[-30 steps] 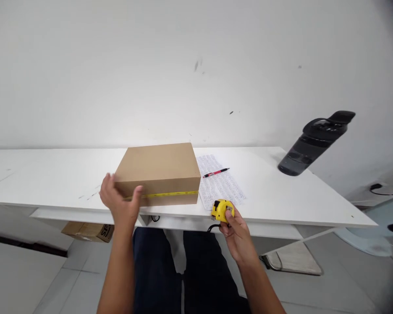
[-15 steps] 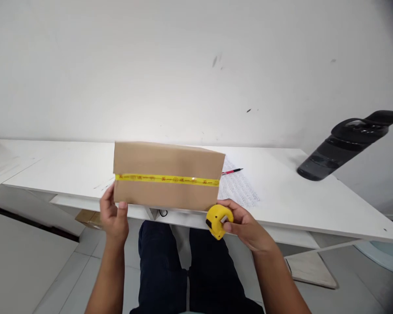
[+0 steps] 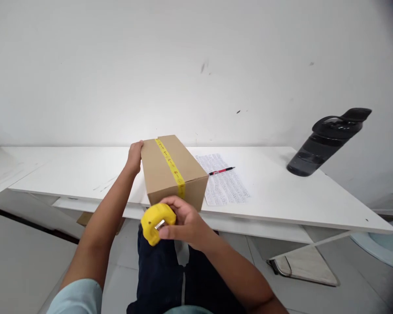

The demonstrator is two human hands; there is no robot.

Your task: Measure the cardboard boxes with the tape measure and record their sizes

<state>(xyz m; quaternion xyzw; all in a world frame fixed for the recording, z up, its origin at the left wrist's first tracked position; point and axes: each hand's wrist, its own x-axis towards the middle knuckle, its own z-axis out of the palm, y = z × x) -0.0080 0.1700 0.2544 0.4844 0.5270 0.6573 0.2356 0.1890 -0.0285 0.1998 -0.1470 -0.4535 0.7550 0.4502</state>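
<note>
A cardboard box [image 3: 165,159] with a strip of yellow printed tape along its top rests at the front of the white table, one narrow end turned towards me. My left hand [image 3: 136,155] grips its far left corner; part of the fingers is hidden behind the box. Close to the box's near end, my right hand [image 3: 185,222] holds a yellow tape measure [image 3: 150,220] between thumb and fingers. No blade can be made out drawn from it. To the right of the box lies a handwritten sheet [image 3: 227,189] with a red and black pen [image 3: 221,171] on it.
A dark bottle [image 3: 321,146] stands towards the right end of the white table [image 3: 271,192]. The wall [image 3: 170,74] rises directly behind. Below the tabletop are an open shelf [image 3: 258,229] and, on the floor, a flat pale board [image 3: 311,267].
The box has turned from lying lengthwise across to pointing its narrow end at me. My left hand has moved to its far corner. My right hand has shifted left with the tape measure.
</note>
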